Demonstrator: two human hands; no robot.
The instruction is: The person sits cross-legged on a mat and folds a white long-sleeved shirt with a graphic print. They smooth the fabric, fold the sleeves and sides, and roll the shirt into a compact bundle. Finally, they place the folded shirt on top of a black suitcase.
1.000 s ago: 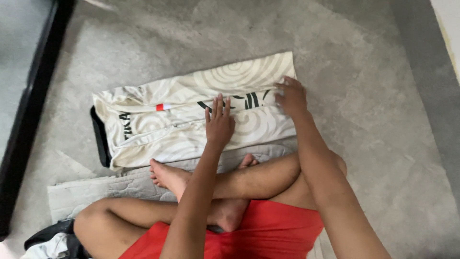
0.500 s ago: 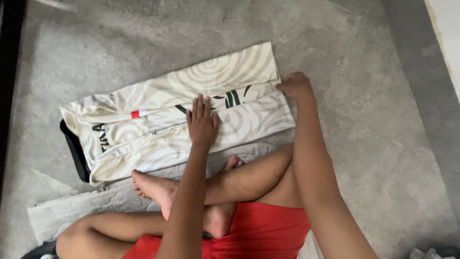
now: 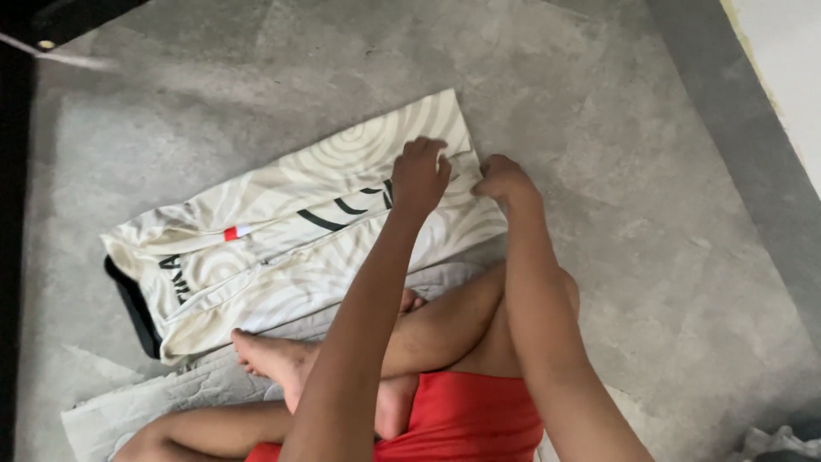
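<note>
One cream jersey (image 3: 282,231), soft fabric printed with pale swirls, black lettering and a small red tab, lay folded flat in a long rectangle on the grey concrete-look floor (image 3: 599,94), with a black edge showing at its left end. Both hands worked its right end: the left hand (image 3: 419,175) was curled closed, pinching the cloth, and the right hand (image 3: 505,181) was also closed on the fabric edge just beside it. A pale quilted mat (image 3: 154,402) lay under the person's crossed bare legs, near red shorts (image 3: 466,423).
</note>
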